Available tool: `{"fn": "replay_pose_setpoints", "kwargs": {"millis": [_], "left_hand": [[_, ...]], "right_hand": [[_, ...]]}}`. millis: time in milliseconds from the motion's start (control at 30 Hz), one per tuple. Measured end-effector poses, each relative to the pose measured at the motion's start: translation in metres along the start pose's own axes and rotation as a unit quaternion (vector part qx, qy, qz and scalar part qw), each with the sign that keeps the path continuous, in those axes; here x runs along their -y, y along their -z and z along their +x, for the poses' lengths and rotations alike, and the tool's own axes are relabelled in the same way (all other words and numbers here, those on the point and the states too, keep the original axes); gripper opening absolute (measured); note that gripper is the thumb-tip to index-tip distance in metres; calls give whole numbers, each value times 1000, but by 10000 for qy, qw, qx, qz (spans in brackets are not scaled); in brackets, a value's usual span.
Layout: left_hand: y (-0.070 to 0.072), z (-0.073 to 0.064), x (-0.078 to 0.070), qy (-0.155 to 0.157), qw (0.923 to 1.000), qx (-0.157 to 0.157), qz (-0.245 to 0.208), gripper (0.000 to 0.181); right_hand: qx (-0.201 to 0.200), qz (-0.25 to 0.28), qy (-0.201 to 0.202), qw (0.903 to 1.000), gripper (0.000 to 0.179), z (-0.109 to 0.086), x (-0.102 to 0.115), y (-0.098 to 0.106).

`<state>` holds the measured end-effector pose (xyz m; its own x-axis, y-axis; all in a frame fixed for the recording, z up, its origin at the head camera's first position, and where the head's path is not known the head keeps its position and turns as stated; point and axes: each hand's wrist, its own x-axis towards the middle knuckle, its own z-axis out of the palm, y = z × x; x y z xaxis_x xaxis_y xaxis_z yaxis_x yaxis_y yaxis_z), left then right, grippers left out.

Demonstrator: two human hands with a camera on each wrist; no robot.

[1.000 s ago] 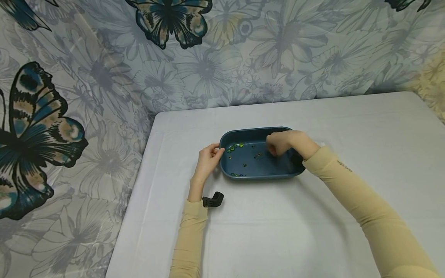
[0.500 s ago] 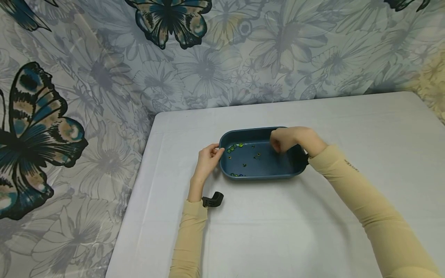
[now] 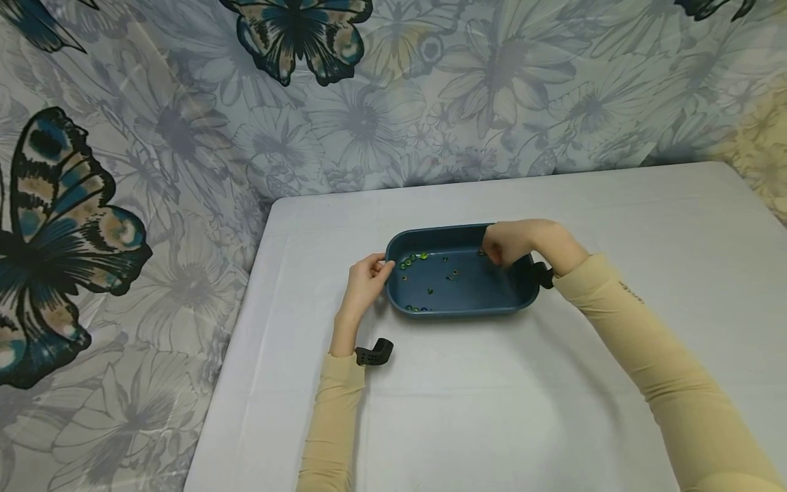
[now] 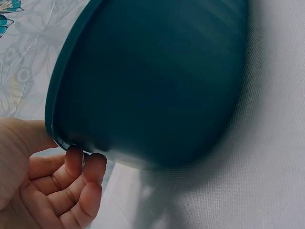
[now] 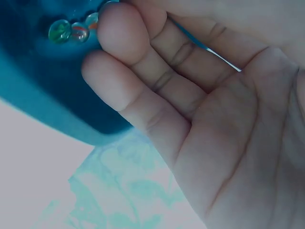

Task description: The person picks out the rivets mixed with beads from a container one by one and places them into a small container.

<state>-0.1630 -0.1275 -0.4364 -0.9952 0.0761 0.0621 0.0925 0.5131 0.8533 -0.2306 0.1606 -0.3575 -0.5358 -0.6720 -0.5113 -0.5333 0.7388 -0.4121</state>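
A dark teal oblong tray [image 3: 473, 294] sits on the white-covered table, with several small glass marbles [image 3: 423, 256] scattered mostly over its left half. At the tray's left end my left hand [image 3: 363, 283] pinches the rim between thumb and fingers; the left wrist view shows these fingers [image 4: 74, 160] right at the edge. My right hand [image 3: 513, 239] reaches down inside the far right part, fingers curled. Beside its fingertips in the right wrist view lie a few clear marbles [image 5: 60, 31] with coloured cores. Its thumb tip is hidden, and I cannot tell whether it holds a marble.
White cloth covers the table [image 3: 467, 410] on all sides of the tray. Behind and to the left hangs a floral drape [image 3: 369, 123] with printed butterflies. A black wrist camera [image 3: 375, 352] juts out from the left wrist above the table.
My right hand has shifted right and slightly toward the tray's far wall, and a marble now shows beside its fingertips. The left hand stays on the rim; the tray has stayed put.
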Motion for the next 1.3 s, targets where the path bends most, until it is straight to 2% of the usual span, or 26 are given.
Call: {"fn": "replay_pose_setpoints", "kwargs": {"millis": [300,533,867,1300], "left_hand": [[0,-2,-2,21,10000,10,-18,33],[0,-2,-1,49,10000,3,-14,33],[0,-2,-1,-23,10000,11,16,32],[-1,-1,-1,-41,10000,4,-43,31]], "right_hand": [[-41,140,-56,9999,13,-13,-3,4],[-133,254,-10,9996,15,-16,-3,4],[-246,150,-30,9996,15,-21,-2,7],[-308,268,-86,9991,15,-34,-8,11]]}}
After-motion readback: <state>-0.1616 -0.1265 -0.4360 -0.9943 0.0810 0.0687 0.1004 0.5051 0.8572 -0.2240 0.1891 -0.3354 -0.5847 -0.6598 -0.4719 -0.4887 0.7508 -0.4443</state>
